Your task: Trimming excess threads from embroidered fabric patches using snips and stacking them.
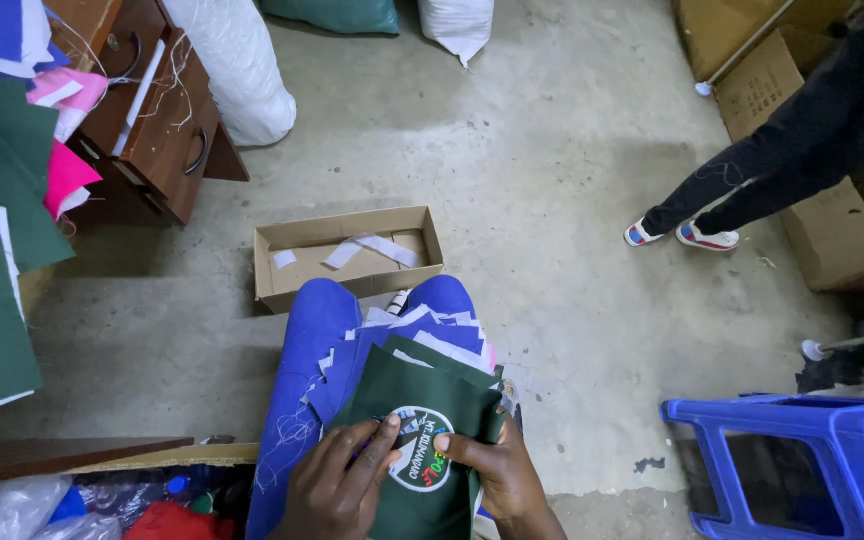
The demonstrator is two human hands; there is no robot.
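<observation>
green pocket piece (422, 410) point-up on lap, both hands (337, 480) seemingly pressing badge (422, 462)

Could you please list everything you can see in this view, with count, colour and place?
green piece: one, dark green with a round badge, top of the lap stack
fabric stack: one, blue, white and green layers, on the lap
cardboard box: one, brown, open, on the floor ahead, with white strips inside
drawer unit: one, brown wood, upper left
fabric pieces: several, green, pink, blue, far left
sacks: three, two white and one green, top
cartons: some, brown, upper right
stool: one, blue plastic, lower right
other person's legs: dark trousers, white shoes, right
floor: grey concrete
own legs: blue trousers, centre
left hand: on the badge
right hand: pinching the green piece
</observation>
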